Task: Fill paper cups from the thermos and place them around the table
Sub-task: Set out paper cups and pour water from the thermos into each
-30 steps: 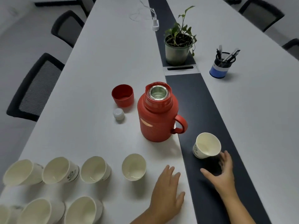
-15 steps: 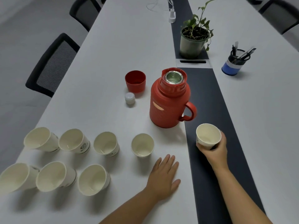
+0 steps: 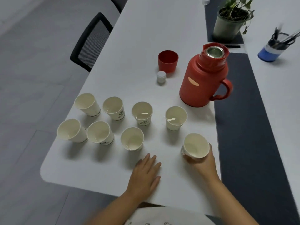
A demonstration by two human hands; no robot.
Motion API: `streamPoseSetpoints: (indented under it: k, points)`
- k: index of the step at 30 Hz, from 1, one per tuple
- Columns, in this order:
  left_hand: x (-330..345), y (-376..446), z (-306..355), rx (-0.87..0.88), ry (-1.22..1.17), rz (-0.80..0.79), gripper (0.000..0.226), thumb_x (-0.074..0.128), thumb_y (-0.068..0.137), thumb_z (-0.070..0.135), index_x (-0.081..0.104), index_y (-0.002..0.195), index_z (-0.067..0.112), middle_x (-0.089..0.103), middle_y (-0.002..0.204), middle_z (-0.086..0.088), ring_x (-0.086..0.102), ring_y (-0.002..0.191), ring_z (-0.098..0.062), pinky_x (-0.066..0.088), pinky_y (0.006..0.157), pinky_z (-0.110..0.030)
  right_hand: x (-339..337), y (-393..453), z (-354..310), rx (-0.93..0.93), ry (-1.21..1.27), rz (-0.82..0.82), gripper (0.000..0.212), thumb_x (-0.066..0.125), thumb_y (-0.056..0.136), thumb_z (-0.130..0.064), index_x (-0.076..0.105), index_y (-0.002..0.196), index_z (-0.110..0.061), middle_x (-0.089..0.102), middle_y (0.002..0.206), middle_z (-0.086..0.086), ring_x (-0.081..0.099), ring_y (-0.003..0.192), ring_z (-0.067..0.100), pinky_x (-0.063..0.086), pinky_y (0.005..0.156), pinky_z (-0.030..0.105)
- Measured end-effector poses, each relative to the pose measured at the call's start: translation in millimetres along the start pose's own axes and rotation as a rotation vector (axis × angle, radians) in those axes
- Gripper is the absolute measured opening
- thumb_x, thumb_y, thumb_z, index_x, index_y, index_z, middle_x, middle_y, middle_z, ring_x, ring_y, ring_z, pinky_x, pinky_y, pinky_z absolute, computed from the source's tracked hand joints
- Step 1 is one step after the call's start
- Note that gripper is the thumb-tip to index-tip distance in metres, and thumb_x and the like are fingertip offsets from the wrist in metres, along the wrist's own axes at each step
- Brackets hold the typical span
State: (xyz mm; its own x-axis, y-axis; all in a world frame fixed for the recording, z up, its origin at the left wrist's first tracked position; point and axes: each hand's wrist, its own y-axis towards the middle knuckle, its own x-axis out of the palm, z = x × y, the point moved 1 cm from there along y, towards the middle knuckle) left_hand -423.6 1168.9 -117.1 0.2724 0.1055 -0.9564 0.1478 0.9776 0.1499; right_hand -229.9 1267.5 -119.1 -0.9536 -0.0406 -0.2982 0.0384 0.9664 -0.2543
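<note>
A red thermos (image 3: 203,78) with its mouth uncovered stands upright on the white table (image 3: 138,38), handle to the right. My right hand (image 3: 203,161) grips a paper cup (image 3: 195,146), tilted, just above the table's near right part. My left hand (image 3: 146,172) rests flat on the table with straight fingers, holding nothing. Several other paper cups stand in two rows to the left, among them a cup with liquid (image 3: 176,118) and another with liquid (image 3: 142,113).
The thermos's red lid cup (image 3: 168,60) and white stopper (image 3: 161,76) lie left of the thermos. A dark strip (image 3: 243,127) runs along the table's middle. A potted plant (image 3: 230,21) and a pen holder (image 3: 271,49) stand farther back. A black chair (image 3: 90,44) is at the left.
My right hand took hold of the cup on the dark strip and carried it left and nearer, over the white table beside the other cups. The left hand stayed flat.
</note>
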Motion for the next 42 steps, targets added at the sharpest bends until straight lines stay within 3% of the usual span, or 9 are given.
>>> streamPoseSetpoints:
  k: [4, 8, 16, 18, 23, 27, 32, 38, 42]
  points:
    - [-13, -38, -26, -0.15, 0.023, -0.067, 0.04, 0.041, 0.076, 0.035, 0.072, 0.093, 0.015, 0.07, 0.105, -0.008, 0.066, 0.099, -0.028, 0.049, 0.086, -0.034, 44, -12, -12, -0.039, -0.036, -0.036, 0.069, 0.082, 0.058, -0.011, 0.038, 0.105, -0.036, 0.047, 0.096, -0.031, 0.05, 0.09, 0.008, 0.035, 0.074, 0.02]
    - [-20, -58, -43, -0.221, 0.066, -0.057, 0.051, 0.026, 0.091, 0.039, 0.071, 0.1, 0.017, 0.068, 0.111, -0.007, 0.065, 0.102, -0.028, 0.015, 0.102, -0.031, 64, -14, -20, -0.055, -0.076, -0.038, 0.069, 0.081, 0.059, -0.012, 0.037, 0.106, -0.036, 0.049, 0.096, -0.023, 0.05, 0.093, 0.01, 0.035, 0.077, 0.024]
    - [-17, -67, -50, -0.225, -0.039, -0.066, 0.047, 0.027, 0.089, 0.041, 0.066, 0.107, 0.02, 0.067, 0.113, -0.005, 0.055, 0.114, -0.026, 0.001, 0.111, -0.027, 75, -25, -18, -0.028, -0.214, 0.0, 0.071, 0.081, 0.06, -0.016, 0.041, 0.118, -0.023, 0.049, 0.105, -0.013, 0.046, 0.094, 0.01, 0.033, 0.078, 0.025]
    - [-15, -69, -50, -0.186, -0.061, -0.008, 0.044, 0.018, 0.095, 0.039, 0.053, 0.114, 0.02, 0.066, 0.114, -0.006, 0.047, 0.116, -0.026, 0.007, 0.108, -0.029, 69, -31, -17, -0.035, -0.209, -0.035, 0.074, 0.082, 0.059, -0.01, 0.04, 0.121, -0.019, 0.049, 0.11, -0.011, 0.046, 0.099, 0.009, 0.033, 0.08, 0.025]
    - [-14, -46, -22, -0.037, -0.227, 0.145, 0.046, 0.062, 0.074, 0.023, 0.045, 0.116, 0.016, 0.065, 0.114, -0.012, 0.044, 0.115, -0.022, 0.053, 0.08, -0.039, 35, -40, -18, -0.091, -0.38, -0.103, 0.064, 0.068, 0.073, -0.001, 0.038, 0.129, -0.008, 0.045, 0.132, 0.008, 0.046, 0.117, 0.021, 0.035, 0.095, 0.025]
    - [-28, 7, 24, 0.058, -0.453, 0.307, 0.035, 0.049, 0.078, 0.021, 0.048, 0.112, 0.015, 0.066, 0.11, -0.013, 0.046, 0.111, -0.017, 0.054, 0.078, -0.039, -6, -21, -38, -0.144, -0.329, 0.044, 0.055, 0.062, 0.079, -0.002, 0.039, 0.129, -0.011, 0.043, 0.134, 0.007, 0.044, 0.113, 0.018, 0.036, 0.095, 0.027]
    - [-56, 94, 58, 0.034, -0.575, 0.473, 0.025, 0.044, 0.087, 0.023, 0.059, 0.103, 0.012, 0.07, 0.09, -0.009, 0.051, 0.092, -0.011, 0.047, 0.078, -0.02, -46, 42, -72, -0.178, -0.204, 0.189, 0.051, 0.061, 0.082, -0.01, 0.04, 0.128, -0.014, 0.044, 0.134, 0.004, 0.042, 0.116, 0.014, 0.036, 0.094, 0.03]
    - [-45, 127, 48, -0.177, -0.464, 0.42, 0.029, 0.049, 0.074, 0.025, 0.066, 0.077, 0.001, 0.061, 0.065, -0.008, 0.042, 0.071, -0.008, 0.038, 0.065, -0.018, -51, 107, -79, -0.147, -0.148, 0.045, 0.041, 0.058, 0.085, -0.014, 0.045, 0.123, -0.011, 0.046, 0.116, -0.003, 0.048, 0.111, 0.016, 0.039, 0.088, 0.027]
    - [-34, 107, 41, -0.39, -0.474, 0.452, 0.032, 0.053, 0.068, 0.035, 0.054, 0.082, 0.006, 0.055, 0.071, -0.005, 0.04, 0.073, -0.009, 0.036, 0.067, -0.018, -50, 110, -51, -0.048, -0.113, -0.039, 0.032, 0.056, 0.086, -0.012, 0.049, 0.117, -0.015, 0.052, 0.116, 0.001, 0.05, 0.098, 0.01, 0.038, 0.076, 0.015]
